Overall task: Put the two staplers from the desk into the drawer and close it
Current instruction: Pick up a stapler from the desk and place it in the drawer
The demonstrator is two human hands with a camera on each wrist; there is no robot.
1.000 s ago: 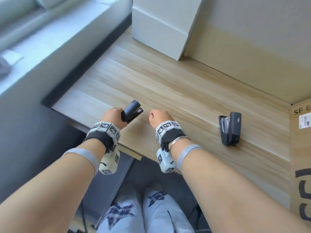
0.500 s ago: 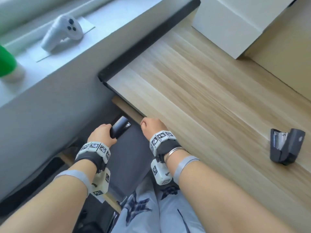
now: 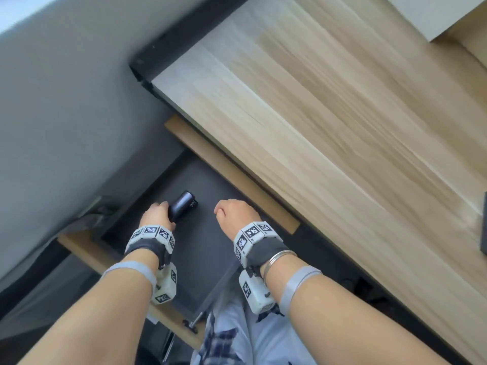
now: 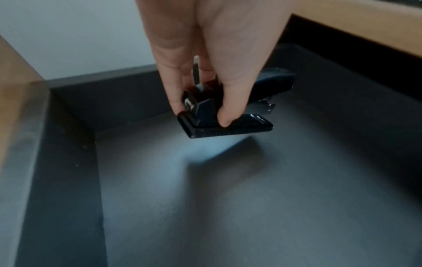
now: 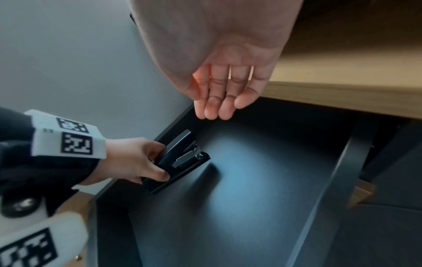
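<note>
1. Stapler (image 4: 230, 106) number one was pinched at its hinge end between the thumb and fingers of the left hand (image 3: 158, 214), above the dark floor of the open drawer (image 4: 251, 198), near the drawer's left wall.
2. Only the left wrist view showed a gap and a shadow under the stapler's base, so it was not touching the floor.
3. Only the right wrist view showed the right hand (image 5: 223, 79) from the palm side, with fingers relaxed and nearly straight, holding nothing, over the drawer's back part, just below the desk (image 3: 342, 127) edge.
4. The second stapler (image 3: 484, 222) was seen only in the head view, cut off at the picture's right side, lying on the desk near its front edge.
5. The drawer floor to the right of the held stapler lay bare as far as the right wall.
</note>
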